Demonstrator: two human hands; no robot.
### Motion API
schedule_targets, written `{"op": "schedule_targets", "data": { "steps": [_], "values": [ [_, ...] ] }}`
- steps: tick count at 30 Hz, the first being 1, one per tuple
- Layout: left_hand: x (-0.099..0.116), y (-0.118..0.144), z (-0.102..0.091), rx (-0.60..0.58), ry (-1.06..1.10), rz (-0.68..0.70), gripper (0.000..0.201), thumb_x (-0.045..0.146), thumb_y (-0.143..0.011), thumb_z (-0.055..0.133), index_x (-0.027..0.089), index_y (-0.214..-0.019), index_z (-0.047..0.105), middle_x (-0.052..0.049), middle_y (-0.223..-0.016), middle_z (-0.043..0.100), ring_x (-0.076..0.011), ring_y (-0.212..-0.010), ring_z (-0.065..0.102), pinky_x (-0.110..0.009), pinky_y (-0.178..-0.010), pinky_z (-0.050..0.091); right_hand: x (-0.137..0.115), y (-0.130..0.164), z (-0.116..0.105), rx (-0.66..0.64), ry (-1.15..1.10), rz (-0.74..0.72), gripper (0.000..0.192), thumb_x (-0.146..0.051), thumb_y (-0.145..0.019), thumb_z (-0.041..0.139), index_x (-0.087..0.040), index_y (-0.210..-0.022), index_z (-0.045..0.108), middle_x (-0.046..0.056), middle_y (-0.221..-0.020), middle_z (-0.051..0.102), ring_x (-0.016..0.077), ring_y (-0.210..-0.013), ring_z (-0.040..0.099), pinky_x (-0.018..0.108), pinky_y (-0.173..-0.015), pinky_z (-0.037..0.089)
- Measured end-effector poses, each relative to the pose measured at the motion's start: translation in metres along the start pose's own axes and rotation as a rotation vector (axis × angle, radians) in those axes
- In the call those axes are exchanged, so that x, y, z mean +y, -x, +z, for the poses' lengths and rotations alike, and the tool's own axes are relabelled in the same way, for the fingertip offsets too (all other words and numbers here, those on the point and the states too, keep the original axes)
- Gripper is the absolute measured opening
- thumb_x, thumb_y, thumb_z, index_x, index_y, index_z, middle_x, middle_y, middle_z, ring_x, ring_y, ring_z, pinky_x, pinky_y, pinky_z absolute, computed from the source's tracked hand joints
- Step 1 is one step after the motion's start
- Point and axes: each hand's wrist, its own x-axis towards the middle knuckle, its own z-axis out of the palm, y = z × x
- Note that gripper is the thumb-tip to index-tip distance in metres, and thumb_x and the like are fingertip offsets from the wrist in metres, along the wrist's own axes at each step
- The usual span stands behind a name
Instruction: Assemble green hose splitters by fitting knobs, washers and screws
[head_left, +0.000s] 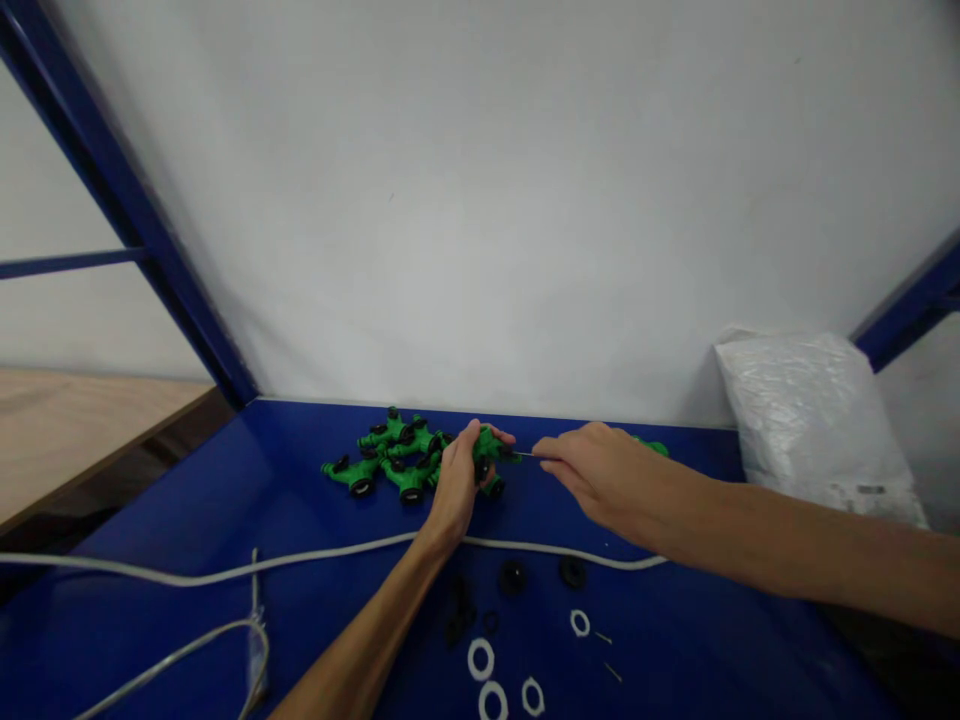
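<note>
Blue and glossy, the desk (187, 500) runs up to a plain white wall, with dark blue steel frame bars (127, 215) slanting up on both sides. We hold our left hand (454, 485) curled around a green plastic hose connector with black fittings (489, 447), the fingers wrapped over its body and the thumb closed on top, so the piece sits lifted just above the desk at the right edge of a pile of similar green plastic connectors (390, 455). Our right hand (600, 470) is pinched shut on a thin metal pin (525, 454), fingertips pressed together, and the pin's tip meets the right end of the held connector. We cannot tell how deep the pin goes in. A thin white cord (225, 572) lies across the desk just behind our wrists and loops down at the left. Nearer to us lie two round black plastic caps (512, 577), some smaller black parts (459, 610), several white rubber ring washers (481, 659) and a couple of short loose metal pins (604, 637), all apart from one another. At the far right a crinkled clear plastic bag (814, 420) leans against the wall; its contents are too blurred to make out.
</note>
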Motion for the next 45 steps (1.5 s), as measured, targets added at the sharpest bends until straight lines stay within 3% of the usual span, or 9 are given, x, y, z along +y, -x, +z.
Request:
{"op": "schedule_targets", "data": {
  "steps": [5,9,12,19,24,30,33,36,45],
  "values": [
    [0.001,0.001,0.001,0.018,0.012,0.035,0.041,0.056,-0.089,0.057,0.017,-0.087,0.07,-0.005,-0.076,0.072,-0.0122,-0.056,0.052,-0.022,-0.047,0.033,-0.006,-0.005,-0.007,-0.209,-0.752,0.523,0.025,-0.025,-0.098,0.042,-0.015,-0.105,0.064,-0.011,-0.046,0.03,0.0092,-0.037,0.031,0.023,-0.042,0.028],
    [-0.001,0.001,0.004,0.008,-0.014,0.043,0.041,0.055,-0.09,0.057,0.017,-0.085,0.07,-0.004,-0.075,0.072,-0.0115,-0.054,0.05,-0.022,-0.047,0.032,-0.003,-0.005,-0.002,-0.21,-0.819,0.554,0.018,-0.026,-0.095,0.045,-0.018,-0.104,0.057,-0.013,-0.049,0.029,0.0079,-0.037,0.026,0.022,-0.042,0.027],
    [-0.003,0.001,0.004,-0.009,-0.026,0.052,0.042,0.054,-0.091,0.055,0.016,-0.085,0.071,-0.004,-0.077,0.072,-0.0103,-0.051,0.046,-0.022,-0.047,0.032,0.003,-0.003,0.001,-0.115,-0.608,0.398,0.013,-0.017,-0.086,0.057,-0.02,-0.099,0.059,-0.006,-0.058,0.05,0.01,-0.045,0.044,0.024,-0.048,0.03],
    [-0.002,0.001,0.003,0.01,0.002,0.018,0.039,0.053,-0.091,0.055,0.018,-0.086,0.07,-0.003,-0.079,0.073,-0.0104,-0.051,0.048,-0.023,-0.049,0.034,0.0,0.009,0.001,0.072,0.605,-0.303,0.039,0.004,-0.081,0.05,-0.013,-0.113,0.066,0.01,-0.088,0.067,0.0185,-0.059,0.058,0.031,-0.048,0.024],
    [-0.002,0.002,0.005,0.026,0.037,0.013,0.039,0.053,-0.09,0.056,0.016,-0.085,0.069,-0.005,-0.081,0.073,-0.0096,-0.049,0.045,-0.022,-0.048,0.034,-0.002,0.017,0.009,0.088,0.815,-0.477,0.04,0.005,-0.083,0.048,-0.005,-0.117,0.066,0.008,-0.077,0.063,0.0184,-0.054,0.055,0.032,-0.045,0.025],
    [-0.004,0.004,0.004,0.024,-0.027,0.075,0.042,0.055,-0.092,0.053,0.016,-0.086,0.069,-0.005,-0.077,0.071,-0.0109,-0.053,0.047,-0.022,-0.047,0.031,0.001,0.005,0.016,0.054,0.079,-0.013,0.032,-0.004,-0.087,0.052,-0.013,-0.111,0.071,0.008,-0.076,0.067,0.015,-0.055,0.057,0.027,-0.048,0.032],
    [-0.004,0.004,0.004,0.033,-0.035,0.109,0.043,0.055,-0.093,0.053,0.016,-0.086,0.069,-0.006,-0.083,0.073,-0.0101,-0.053,0.046,-0.022,-0.047,0.031,-0.004,-0.002,0.005,-0.09,-0.615,0.452,0.029,-0.02,-0.099,0.041,-0.014,-0.104,0.069,-0.006,-0.049,0.041,0.0097,-0.039,0.038,0.023,-0.042,0.028],
    [-0.004,0.004,0.005,0.036,-0.009,0.094,0.042,0.055,-0.092,0.053,0.016,-0.088,0.069,-0.007,-0.088,0.074,-0.0106,-0.055,0.05,-0.022,-0.048,0.034,-0.007,-0.004,-0.004,-0.176,-0.981,0.66,0.029,-0.026,-0.101,0.038,-0.014,-0.111,0.062,-0.013,-0.048,0.02,0.0077,-0.036,0.02,0.021,-0.038,0.021],
    [0.002,0.005,0.01,0.065,0.096,-0.008,0.036,0.051,-0.087,0.06,0.016,-0.084,0.068,-0.005,-0.083,0.075,-0.0089,-0.05,0.046,-0.021,-0.047,0.034,-0.001,0.006,0.009,0.136,0.187,-0.085,0.033,0.0,-0.079,0.057,-0.015,-0.107,0.065,0.005,-0.078,0.068,0.0152,-0.058,0.058,0.028,-0.05,0.029]
  ]
}}
